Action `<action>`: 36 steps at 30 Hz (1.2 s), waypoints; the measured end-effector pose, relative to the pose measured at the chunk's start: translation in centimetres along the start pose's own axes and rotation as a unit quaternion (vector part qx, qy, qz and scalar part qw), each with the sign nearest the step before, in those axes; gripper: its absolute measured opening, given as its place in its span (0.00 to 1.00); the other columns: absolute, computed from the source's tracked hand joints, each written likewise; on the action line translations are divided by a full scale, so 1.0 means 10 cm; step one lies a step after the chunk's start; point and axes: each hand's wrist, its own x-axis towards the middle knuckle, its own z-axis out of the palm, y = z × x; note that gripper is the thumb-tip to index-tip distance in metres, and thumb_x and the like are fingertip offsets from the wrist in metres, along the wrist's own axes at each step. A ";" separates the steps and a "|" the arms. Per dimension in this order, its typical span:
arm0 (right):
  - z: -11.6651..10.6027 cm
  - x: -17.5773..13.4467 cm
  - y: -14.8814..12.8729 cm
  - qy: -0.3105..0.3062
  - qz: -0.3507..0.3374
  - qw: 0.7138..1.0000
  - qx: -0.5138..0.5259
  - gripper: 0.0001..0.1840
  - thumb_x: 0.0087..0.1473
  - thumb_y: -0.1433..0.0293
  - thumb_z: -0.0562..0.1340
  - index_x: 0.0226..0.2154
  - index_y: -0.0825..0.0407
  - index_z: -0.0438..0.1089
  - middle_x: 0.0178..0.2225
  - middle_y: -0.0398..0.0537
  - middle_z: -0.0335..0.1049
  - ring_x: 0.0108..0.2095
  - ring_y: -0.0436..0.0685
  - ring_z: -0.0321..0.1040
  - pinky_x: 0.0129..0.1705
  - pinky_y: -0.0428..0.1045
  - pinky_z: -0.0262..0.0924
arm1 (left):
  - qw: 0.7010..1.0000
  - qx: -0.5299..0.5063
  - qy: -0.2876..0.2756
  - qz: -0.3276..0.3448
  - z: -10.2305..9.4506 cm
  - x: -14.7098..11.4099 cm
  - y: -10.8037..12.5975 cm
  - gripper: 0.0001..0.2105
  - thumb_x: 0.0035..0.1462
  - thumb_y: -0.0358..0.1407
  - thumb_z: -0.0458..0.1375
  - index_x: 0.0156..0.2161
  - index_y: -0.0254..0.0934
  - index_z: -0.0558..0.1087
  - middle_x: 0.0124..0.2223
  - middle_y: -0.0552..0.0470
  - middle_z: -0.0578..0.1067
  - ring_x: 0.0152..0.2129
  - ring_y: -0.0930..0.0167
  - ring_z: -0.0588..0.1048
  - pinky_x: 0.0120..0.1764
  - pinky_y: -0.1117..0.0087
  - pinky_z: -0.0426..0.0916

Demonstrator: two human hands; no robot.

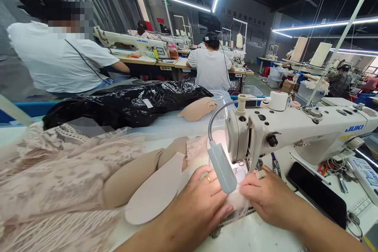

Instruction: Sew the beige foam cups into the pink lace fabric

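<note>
Under the sewing machine's needle area lies pale pink fabric [236,199], lit by a grey gooseneck lamp [223,169]. My left hand [201,201] rests on the fabric's left side, its fingers laid over it and the thumb apart; the lamp head hides some fingertips. Close to the presser foot, my right hand [265,195] pinches the fabric's right edge between thumb and fingers. The white sewing machine [283,126] stands directly beyond both hands. Left of my left hand lie a smooth beige oval pad [156,189] and a heap of beige lace [59,177].
A black phone [317,193] lies right of my right hand, near snips [276,164] and keys [354,220]. Behind the lace, a black plastic bag [132,102] and beige cups [197,109] sit on a clear bin. Co-workers [209,63] sit at machines farther off.
</note>
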 end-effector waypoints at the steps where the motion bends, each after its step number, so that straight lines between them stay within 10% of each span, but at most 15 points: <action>1: 0.00 0.00 0.00 0.001 -0.001 1.000 0.000 0.13 0.59 0.84 0.59 0.36 0.51 0.72 0.43 0.47 0.81 0.41 0.59 0.70 0.47 0.53 0.60 | 1.000 -0.005 -0.003 0.000 0.00 0.00 0.00 0.07 0.66 0.27 0.56 0.40 0.40 0.74 0.43 0.50 0.82 0.41 0.60 0.78 0.56 0.50 0.63; 23: 0.08 -0.02 0.00 0.035 -0.016 0.999 0.016 0.14 0.58 0.84 0.59 0.39 0.51 0.73 0.39 0.46 0.79 0.38 0.59 0.67 0.44 0.53 0.59 | 0.999 -0.033 -0.014 0.002 -0.04 -0.02 0.02 0.11 0.68 0.27 0.54 0.49 0.42 0.75 0.44 0.51 0.84 0.38 0.62 0.79 0.55 0.51 0.59; 36: 0.11 -0.02 0.03 0.046 0.000 0.998 0.035 0.20 0.54 0.86 0.58 0.43 0.50 0.73 0.43 0.49 0.78 0.40 0.60 0.67 0.45 0.53 0.61 | 0.999 -0.019 -0.019 -0.024 -0.05 -0.02 0.02 0.05 0.64 0.27 0.57 0.38 0.40 0.70 0.45 0.54 0.82 0.43 0.60 0.78 0.59 0.51 0.54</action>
